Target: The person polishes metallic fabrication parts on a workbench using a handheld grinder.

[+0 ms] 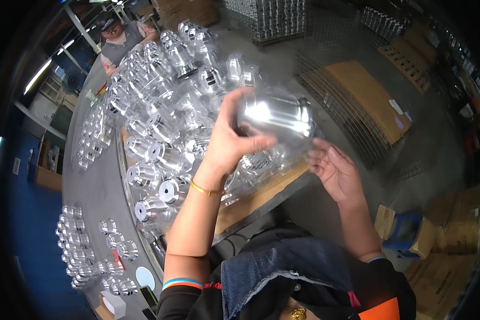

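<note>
My left hand is closed round a shiny metal housing, lifted above the crowded table. The housing is rounded, with a stepped collar at its right end, and is slightly blurred. Below that collar is my right hand, its fingers loosely bent and apart, with nothing visible in them. Under and beyond my left hand, many similar metal housings lie in clear plastic wrapping on a brown cardboard surface. The ones nearest my left forearm show flat round ends with a dark centre hole.
A grey table curves along the left, bearing small metal parts in rows. Across the far end stands another person. On the right are a wire rack with a cardboard sheet, a blue stool and cardboard boxes.
</note>
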`<state>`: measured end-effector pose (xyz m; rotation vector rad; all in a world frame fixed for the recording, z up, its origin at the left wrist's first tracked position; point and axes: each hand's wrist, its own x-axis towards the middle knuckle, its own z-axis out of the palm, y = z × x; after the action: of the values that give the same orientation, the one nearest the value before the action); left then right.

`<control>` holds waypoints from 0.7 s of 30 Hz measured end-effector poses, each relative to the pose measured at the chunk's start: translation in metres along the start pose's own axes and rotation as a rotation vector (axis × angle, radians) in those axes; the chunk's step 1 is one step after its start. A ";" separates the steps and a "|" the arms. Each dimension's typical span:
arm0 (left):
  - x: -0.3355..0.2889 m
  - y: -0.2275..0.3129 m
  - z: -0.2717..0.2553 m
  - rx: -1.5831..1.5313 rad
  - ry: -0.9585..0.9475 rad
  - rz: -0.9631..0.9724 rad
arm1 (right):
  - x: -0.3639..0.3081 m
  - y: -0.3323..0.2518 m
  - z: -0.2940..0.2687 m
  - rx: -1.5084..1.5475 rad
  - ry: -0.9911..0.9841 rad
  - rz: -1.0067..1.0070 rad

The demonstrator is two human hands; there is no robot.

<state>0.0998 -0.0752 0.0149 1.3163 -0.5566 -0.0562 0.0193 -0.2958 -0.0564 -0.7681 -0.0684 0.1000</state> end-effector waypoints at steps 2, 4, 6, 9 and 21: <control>-0.023 0.011 -0.001 -0.107 -0.018 -0.077 | 0.014 0.003 0.014 0.046 -0.227 -0.010; -0.038 0.011 -0.005 -0.104 -0.015 -0.055 | 0.015 0.005 0.051 0.086 -0.176 0.006; -0.050 0.013 -0.008 -0.123 -0.014 -0.037 | 0.019 0.009 0.065 0.144 -0.238 0.017; -0.065 0.015 -0.018 -0.145 0.022 -0.043 | 0.018 0.017 0.079 0.082 -0.299 0.032; -0.094 0.013 -0.044 -0.254 0.063 -0.031 | 0.006 0.044 0.104 -0.010 -0.353 0.004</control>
<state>0.0331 0.0009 -0.0128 1.0756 -0.4595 -0.1070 0.0120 -0.1919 -0.0128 -0.7541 -0.4025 0.2387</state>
